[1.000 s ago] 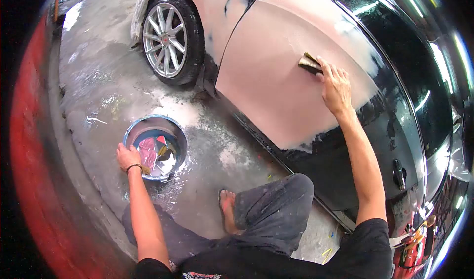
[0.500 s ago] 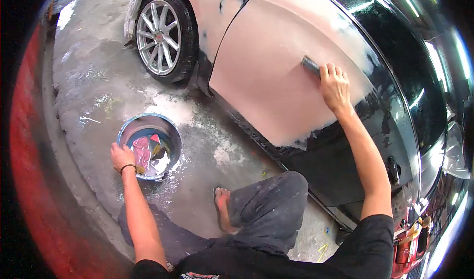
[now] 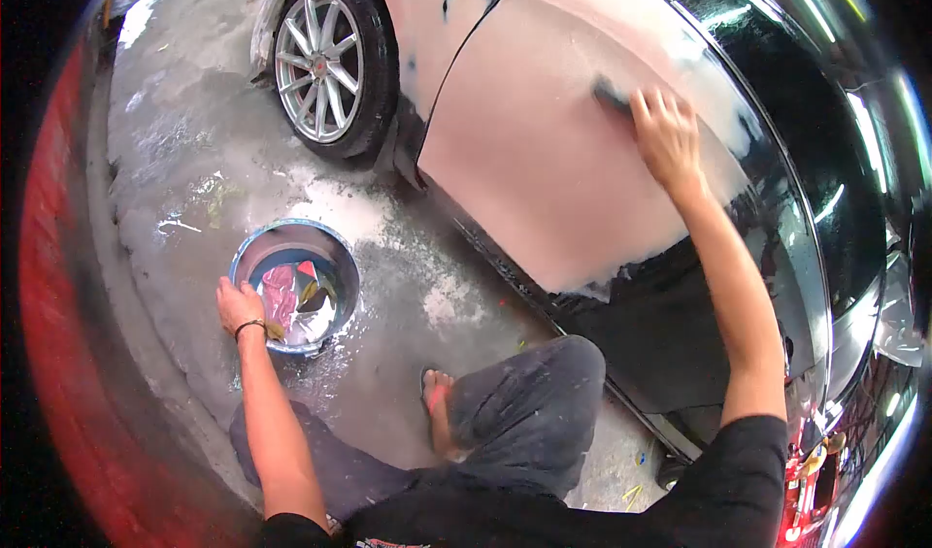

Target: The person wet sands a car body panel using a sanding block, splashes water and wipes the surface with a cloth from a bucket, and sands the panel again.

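Note:
My right hand (image 3: 668, 142) is closed around a dark sanding block (image 3: 612, 95), which lies against the car door (image 3: 534, 169). Most of that panel is dull pinkish-beige, with whitish patches along the upper edge and glossy black toward the rear. Down on the left, my left hand (image 3: 239, 307) grips the near-left rim of a round bucket (image 3: 291, 238); its fingertips are partly hidden. In the bucket's water I see a pink cloth (image 3: 280, 296) and several small pieces, one red and others dark or yellowish.
A silver-spoked wheel (image 3: 318, 66) stands ahead of the door. The concrete floor (image 3: 388, 305) is wet and spotted with pale residue around the bucket. A red surface (image 3: 58, 305) curves along the left edge. My bent knee (image 3: 568, 373) is close to the sill.
My right hand and the sanding block have slid a short way up the door panel. My left hand stays on the bucket rim. The view has shifted slightly.

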`<move>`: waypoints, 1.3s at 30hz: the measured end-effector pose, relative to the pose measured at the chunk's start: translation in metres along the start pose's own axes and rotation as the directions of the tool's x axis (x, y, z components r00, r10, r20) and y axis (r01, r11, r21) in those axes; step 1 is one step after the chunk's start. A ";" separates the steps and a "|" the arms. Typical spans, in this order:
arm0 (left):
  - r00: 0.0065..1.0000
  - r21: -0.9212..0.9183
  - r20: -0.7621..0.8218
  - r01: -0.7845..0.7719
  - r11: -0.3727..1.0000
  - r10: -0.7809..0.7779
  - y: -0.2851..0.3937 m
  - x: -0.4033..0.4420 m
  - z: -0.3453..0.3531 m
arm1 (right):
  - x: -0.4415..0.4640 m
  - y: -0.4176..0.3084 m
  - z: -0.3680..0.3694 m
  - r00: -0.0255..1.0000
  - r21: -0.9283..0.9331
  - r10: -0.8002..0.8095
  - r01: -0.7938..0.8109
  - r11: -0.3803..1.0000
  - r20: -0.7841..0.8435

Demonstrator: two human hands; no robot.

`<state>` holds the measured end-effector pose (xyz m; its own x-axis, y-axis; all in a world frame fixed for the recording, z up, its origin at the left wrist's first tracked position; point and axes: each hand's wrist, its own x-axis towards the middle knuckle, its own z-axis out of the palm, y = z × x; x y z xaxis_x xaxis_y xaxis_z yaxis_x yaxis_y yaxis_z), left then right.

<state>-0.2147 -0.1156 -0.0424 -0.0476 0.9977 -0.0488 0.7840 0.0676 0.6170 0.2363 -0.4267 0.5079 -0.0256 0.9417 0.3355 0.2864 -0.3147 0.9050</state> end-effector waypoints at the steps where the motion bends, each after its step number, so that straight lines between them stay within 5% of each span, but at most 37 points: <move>1: 1.000 -0.010 -0.005 0.010 1.000 -0.010 0.004 -0.002 -0.001 | -0.031 0.006 -0.011 0.999 0.032 -0.031 0.030 0.999 0.026; 5: 1.000 0.034 -0.026 -0.004 0.999 0.005 0.006 -0.003 0.002 | -0.036 0.021 -0.014 0.990 0.020 -0.135 0.136 0.991 -0.029; 10: 0.996 0.005 -0.069 -0.053 0.999 0.054 -0.014 0.007 0.018 | 0.107 0.002 0.005 1.000 -0.065 -0.015 0.014 0.998 -0.017; 17: 0.997 -0.026 -0.064 0.040 0.999 -0.042 0.012 -0.008 0.000 | 0.021 0.014 -0.003 0.990 -0.081 -0.141 0.138 0.987 -0.025; 23: 0.999 0.005 -0.014 0.042 0.999 -0.042 0.002 0.000 0.006 | 0.140 -0.001 0.007 0.993 -0.127 -0.115 0.110 0.986 -0.036; 30: 0.998 -0.001 -0.002 0.070 0.998 -0.070 0.019 -0.007 -0.009 | 0.081 0.007 0.009 0.974 -0.084 -0.216 0.222 0.971 0.073; 39: 0.998 -0.025 -0.026 0.057 0.998 -0.057 0.013 -0.007 -0.003 | 0.181 -0.028 0.020 0.987 -0.042 -0.163 0.162 0.986 -0.015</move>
<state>-0.2062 -0.1219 -0.0316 -0.1085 0.9921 -0.0638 0.7645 0.1242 0.6325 0.2423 -0.2447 0.5384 -0.0860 0.9785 0.1877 0.2383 -0.1627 0.9575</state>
